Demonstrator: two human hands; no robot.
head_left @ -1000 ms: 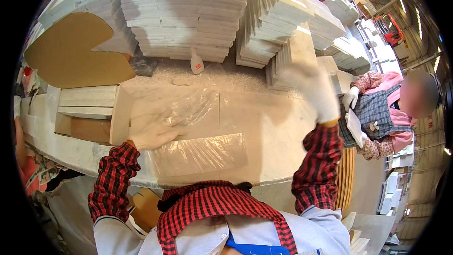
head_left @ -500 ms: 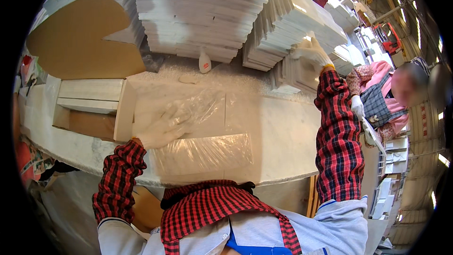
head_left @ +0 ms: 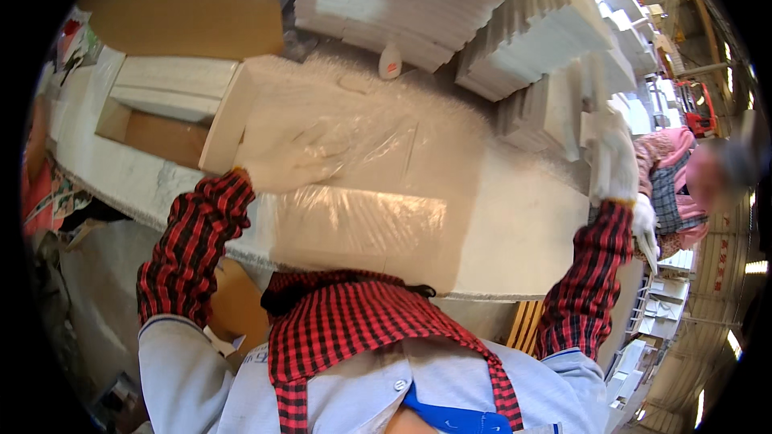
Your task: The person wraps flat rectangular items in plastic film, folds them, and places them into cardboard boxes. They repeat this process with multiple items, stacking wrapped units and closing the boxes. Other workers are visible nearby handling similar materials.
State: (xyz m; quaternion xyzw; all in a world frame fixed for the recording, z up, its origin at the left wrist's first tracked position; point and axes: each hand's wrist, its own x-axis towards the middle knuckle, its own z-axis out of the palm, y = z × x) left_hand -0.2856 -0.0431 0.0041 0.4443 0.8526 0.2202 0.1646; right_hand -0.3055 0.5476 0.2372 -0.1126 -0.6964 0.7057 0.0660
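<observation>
At nine o'clock, our left hand [head_left: 285, 162] lay flat, grip spread, on the clear plastic bag [head_left: 354, 169] covering the counter [head_left: 515, 233]. At three o'clock, our right hand [head_left: 615, 162] had its grip pinching a white board [head_left: 563, 108] standing upright.

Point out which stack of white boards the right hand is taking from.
The upright row of white boards at the table's right end, standing on edge. The right hand grips one there. The big stack at the back lies flat, out of either hand's touch.
</observation>
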